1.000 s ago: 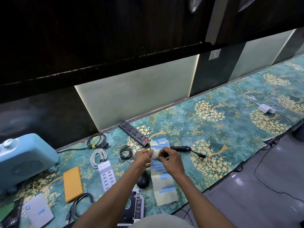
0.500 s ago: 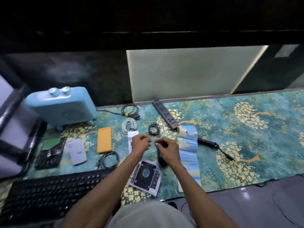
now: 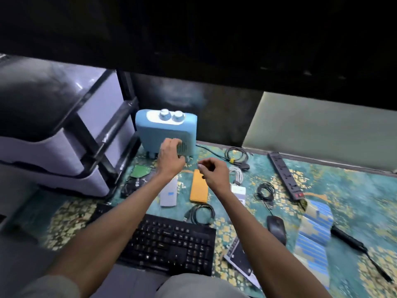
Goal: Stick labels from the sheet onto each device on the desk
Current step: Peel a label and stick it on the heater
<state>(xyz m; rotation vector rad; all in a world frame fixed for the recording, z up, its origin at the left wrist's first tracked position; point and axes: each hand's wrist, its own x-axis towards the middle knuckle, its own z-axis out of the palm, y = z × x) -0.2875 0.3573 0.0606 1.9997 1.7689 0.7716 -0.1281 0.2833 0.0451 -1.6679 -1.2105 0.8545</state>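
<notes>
The light blue heater with two knobs stands at the back of the desk. My left hand has its bent fingertips against the heater's front grille; any label under them is hidden. My right hand hovers above the yellow power bank, fingers curled, nothing visible in them. The label sheet with blue labels lies on the desk at the right, away from both hands. A white device carrying a blue label lies below my left wrist.
A black keyboard sits near me, with a mouse, a drive caddy, a white charger, a power strip and several coiled cables around. A grey printer blocks the left. A circuit board lies beside it.
The view has swung left. Both hands left the label sheet and moved left; my left hand reached out to the heater's front, and my right hand trails behind over the power bank.
</notes>
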